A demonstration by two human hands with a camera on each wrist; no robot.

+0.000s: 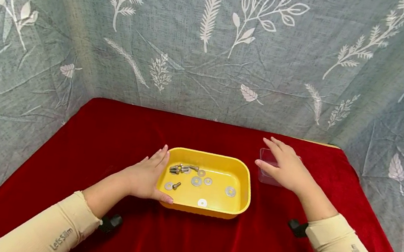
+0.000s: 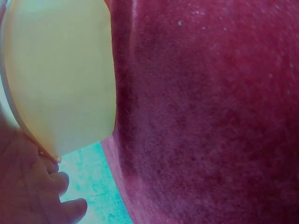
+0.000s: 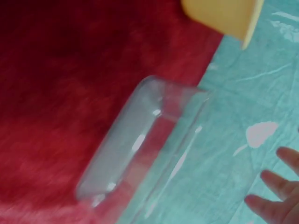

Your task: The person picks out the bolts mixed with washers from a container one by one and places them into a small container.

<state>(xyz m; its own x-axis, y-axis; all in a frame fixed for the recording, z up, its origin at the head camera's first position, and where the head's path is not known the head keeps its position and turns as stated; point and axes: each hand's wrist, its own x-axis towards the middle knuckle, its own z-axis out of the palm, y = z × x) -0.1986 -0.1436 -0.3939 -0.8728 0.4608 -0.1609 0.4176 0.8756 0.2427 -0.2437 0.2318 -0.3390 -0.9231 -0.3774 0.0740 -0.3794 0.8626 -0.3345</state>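
Note:
A yellow plastic tray [image 1: 222,174] sits in the middle of the cloth, holding several metal washers [image 1: 196,181] and several hex-socket bolts [image 1: 177,186]. My left hand [image 1: 147,176] spreads along the tray's left end, thumb over the front rim and straight fingers against the side. In the left wrist view its fingertips show beside the tray wall [image 2: 60,74]. To the right stands a small clear plastic box [image 1: 266,179]. Over that box hovers my right hand [image 1: 289,169], fingers extended and holding nothing. The right wrist view shows the box [image 3: 117,154] apart from the fingertips.
Dark red velvet cloth [image 1: 184,245] covers the table. A grey-green curtain [image 1: 177,79] with white leaf prints hangs behind and along both sides. Dark wrist camera mounts [image 1: 111,222] stick out below the sleeves.

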